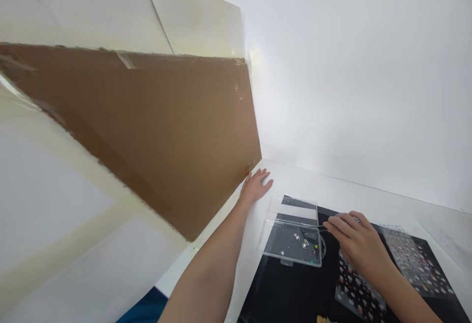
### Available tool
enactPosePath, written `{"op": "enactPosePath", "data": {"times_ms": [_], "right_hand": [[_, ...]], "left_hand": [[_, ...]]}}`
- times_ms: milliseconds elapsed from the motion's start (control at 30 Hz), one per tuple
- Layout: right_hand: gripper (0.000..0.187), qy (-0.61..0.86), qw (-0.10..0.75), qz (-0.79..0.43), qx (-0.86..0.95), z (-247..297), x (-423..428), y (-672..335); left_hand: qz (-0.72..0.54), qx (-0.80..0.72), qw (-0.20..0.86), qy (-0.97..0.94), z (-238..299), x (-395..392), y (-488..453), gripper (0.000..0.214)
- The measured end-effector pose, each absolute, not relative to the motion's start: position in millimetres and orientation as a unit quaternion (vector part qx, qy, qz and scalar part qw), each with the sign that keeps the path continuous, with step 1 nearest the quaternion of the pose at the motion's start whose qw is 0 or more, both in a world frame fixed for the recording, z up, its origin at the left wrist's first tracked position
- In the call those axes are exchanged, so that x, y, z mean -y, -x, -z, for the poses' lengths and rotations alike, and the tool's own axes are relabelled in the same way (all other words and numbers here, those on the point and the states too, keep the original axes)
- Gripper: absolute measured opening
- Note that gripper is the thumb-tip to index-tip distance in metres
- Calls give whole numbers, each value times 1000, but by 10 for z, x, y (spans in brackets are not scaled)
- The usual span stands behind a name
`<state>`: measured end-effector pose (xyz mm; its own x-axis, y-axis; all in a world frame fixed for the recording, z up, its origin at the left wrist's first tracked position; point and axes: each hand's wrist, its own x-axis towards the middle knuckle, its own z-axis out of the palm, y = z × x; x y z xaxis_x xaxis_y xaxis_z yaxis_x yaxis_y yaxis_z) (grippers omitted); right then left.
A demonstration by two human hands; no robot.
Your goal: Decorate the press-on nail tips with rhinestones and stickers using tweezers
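1. Head view, looking down across a white counter (pixel 306 180), with the two hands well apart and a clear plastic case (pixel 291 244) on the counter between them, nearer the right hand.
2. The left hand (pixel 255 187) lies palm down on the bare white surface, fingers spread and holding nothing, just beyond the case's upper left corner.
3. The right hand (pixel 357 239) is curled, its fingers pinching slim metal tweezers (pixel 323 227). The tweezers run roughly level, with their tips pointing left and reaching the right edge of the case.
4. The case is thin, rectangular and transparent, with smooth, glossy walls. It stands open, its long axis running left to right across the view, and it rests on a matte black mat (pixel 295 298).
5. Tiny glittering pieces (pixel 300 242) lie scattered in the case's nearer section; they are too small to identify.
6. Two glossy patterned sheets (pixel 416 259) lie on the mat to the right, one partly under the right wrist.
7. A brown cardboard panel (pixel 147 136) with a rough, torn-looking edge stands to the left, against a white wall (pixel 350 67).
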<state>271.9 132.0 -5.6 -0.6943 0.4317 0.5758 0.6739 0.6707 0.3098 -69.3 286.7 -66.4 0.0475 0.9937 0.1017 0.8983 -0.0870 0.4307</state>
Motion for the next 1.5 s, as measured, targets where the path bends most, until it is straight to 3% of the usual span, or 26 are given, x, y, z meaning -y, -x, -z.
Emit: {"op": "enactPosePath", "data": {"times_ms": [1100, 1367, 1500], "right_hand": [[44, 241, 234, 288, 897, 24, -1254, -2735], [54, 280, 282, 196, 897, 18, -1271, -2818], [29, 368, 325, 66, 868, -14, -1298, -2852]], "left_hand": [[-195, -675, 125, -701, 705, -2898, 683, 52], [-194, -676, 122, -700, 724, -2899, 682, 54], [-198, -678, 120, -698, 725, -2895, 674, 52]]}}
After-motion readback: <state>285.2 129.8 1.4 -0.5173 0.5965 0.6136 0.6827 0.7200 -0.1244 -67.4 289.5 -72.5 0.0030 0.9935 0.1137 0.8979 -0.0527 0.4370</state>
